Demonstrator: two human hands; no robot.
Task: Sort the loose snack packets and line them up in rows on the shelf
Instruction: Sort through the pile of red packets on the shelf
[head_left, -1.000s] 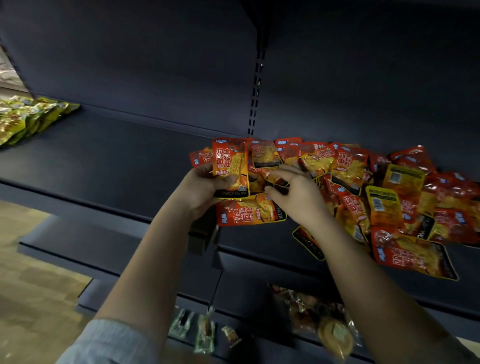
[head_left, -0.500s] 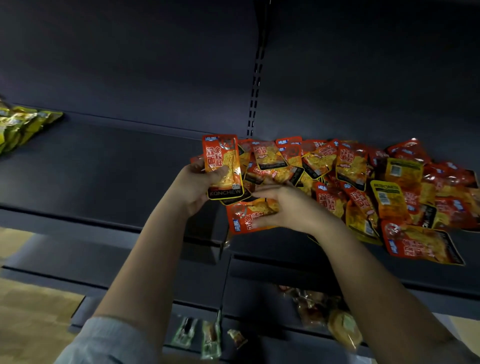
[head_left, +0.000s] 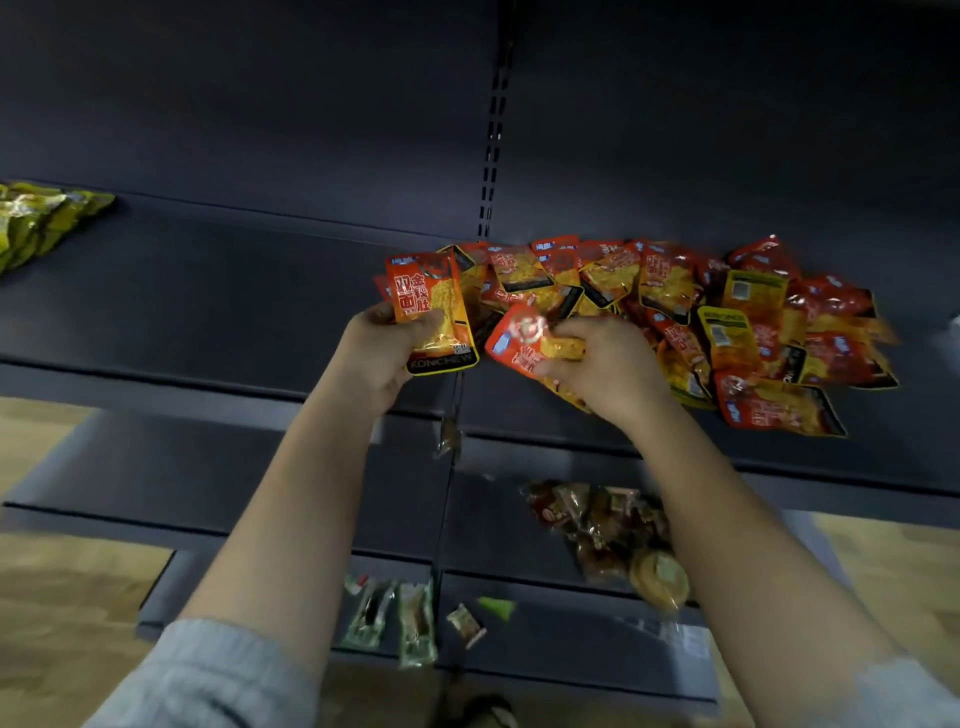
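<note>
A packet (head_left: 435, 317) is held upright by the left hand (head_left: 375, 358); another packet (head_left: 524, 340), pinched by right hand (head_left: 605, 366) fingers, lies just right, tilted.

each hand (head_left: 374, 353) grips a packet (head_left: 431, 312) above the shelf (head_left: 208, 312).

Your snack packets (head_left: 675, 312) glossy orange plastic film, your shelf (head_left: 208, 301) matt dark painted metal, your sleeve (head_left: 208, 680) soft grey cloth, floor (head_left: 57, 613) pale wood-look.
</note>
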